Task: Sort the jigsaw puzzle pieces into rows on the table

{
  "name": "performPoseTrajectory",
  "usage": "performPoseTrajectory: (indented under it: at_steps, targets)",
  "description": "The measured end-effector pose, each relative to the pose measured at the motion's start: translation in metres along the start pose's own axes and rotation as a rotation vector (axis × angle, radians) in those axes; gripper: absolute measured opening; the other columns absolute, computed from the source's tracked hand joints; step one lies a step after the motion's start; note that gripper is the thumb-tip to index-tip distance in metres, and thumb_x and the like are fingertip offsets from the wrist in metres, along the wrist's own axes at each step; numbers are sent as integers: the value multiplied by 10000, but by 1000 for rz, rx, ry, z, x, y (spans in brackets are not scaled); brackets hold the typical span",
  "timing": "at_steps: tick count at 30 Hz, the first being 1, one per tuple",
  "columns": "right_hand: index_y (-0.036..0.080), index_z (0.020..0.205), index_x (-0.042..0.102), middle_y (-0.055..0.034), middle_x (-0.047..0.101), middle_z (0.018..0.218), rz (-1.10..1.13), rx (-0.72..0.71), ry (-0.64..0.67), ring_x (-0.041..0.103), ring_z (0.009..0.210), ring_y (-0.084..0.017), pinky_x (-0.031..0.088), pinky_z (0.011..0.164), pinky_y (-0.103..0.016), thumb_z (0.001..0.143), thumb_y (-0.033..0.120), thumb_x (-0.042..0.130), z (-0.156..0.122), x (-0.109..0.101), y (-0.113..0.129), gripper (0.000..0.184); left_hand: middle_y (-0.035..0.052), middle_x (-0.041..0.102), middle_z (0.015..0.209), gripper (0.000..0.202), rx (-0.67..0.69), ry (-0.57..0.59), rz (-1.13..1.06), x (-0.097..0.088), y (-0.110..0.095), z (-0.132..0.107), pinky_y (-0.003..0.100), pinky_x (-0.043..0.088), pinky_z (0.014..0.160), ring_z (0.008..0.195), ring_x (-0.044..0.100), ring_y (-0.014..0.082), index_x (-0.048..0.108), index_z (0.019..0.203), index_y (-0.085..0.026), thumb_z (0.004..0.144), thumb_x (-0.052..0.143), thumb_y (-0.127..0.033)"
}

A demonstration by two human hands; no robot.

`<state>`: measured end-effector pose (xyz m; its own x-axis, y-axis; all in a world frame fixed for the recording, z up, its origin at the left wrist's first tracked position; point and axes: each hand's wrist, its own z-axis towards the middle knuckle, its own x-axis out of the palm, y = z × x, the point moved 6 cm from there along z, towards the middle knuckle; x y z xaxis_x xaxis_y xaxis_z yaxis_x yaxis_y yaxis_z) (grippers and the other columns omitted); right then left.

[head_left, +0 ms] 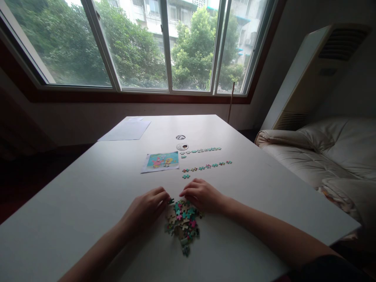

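A loose heap of jigsaw puzzle pieces [182, 221], turquoise, pink, green and bare-backed tan, lies on the white table between my hands. At its left edge, my left hand [152, 201] is closed, with a dark green puzzle piece [171, 201] at its fingertips. My right hand [204, 194] reaches over the heap's upper right side, fingers loosely bent and partly apart, and I see nothing in them; its thumb is hidden. Beyond the hands, a lower row of puzzle pieces [208, 166] and an upper row of pieces [205, 150] run across the table.
A cartoon picture sheet [162, 161] lies left of the rows. Two small round items [182, 147] sit behind it. Papers [125, 130] lie at the far left of the table [88, 188]. A pale sofa [290, 152] stands to the right, and a window is ahead.
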<state>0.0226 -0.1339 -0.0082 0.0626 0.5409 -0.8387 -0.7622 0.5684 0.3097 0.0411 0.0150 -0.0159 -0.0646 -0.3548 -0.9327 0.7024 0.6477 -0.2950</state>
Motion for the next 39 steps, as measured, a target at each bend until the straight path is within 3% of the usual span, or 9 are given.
performPoseTrajectory:
  at_steps: [7, 23, 32, 39]
  targets:
    - [188, 1034, 557, -40, 625, 911, 12, -19, -138, 539, 862, -144, 401, 800, -289, 835, 333, 522, 0, -6, 3, 249, -3, 542, 668, 262, -56, -133, -271, -9, -12, 7, 194, 387, 539, 558, 481, 96, 556, 723, -160, 867, 381, -292]
    - [195, 935, 587, -30, 639, 828, -26, -69, -178, 560, 783, -144, 388, 739, -281, 822, 356, 526, 0, -12, 9, 206, 18, 570, 704, 286, -80, -112, -392, -8, -19, 8, 201, 392, 538, 598, 507, 111, 591, 747, -152, 867, 388, -314]
    - [179, 892, 602, -41, 648, 822, -172, 84, -384, 572, 770, -150, 399, 738, -296, 815, 336, 545, -16, -53, -42, 183, 27, 586, 801, 241, -20, -31, -161, -5, -1, -1, 197, 393, 551, 558, 506, 92, 581, 812, -178, 873, 365, -265]
    - [185, 892, 616, -45, 650, 825, -248, 139, -393, 571, 760, -162, 402, 734, -309, 818, 357, 536, -23, -62, -61, 204, 25, 587, 826, 245, 65, 3, 0, -5, -3, -6, 189, 389, 556, 594, 536, 97, 586, 845, -203, 872, 345, -238]
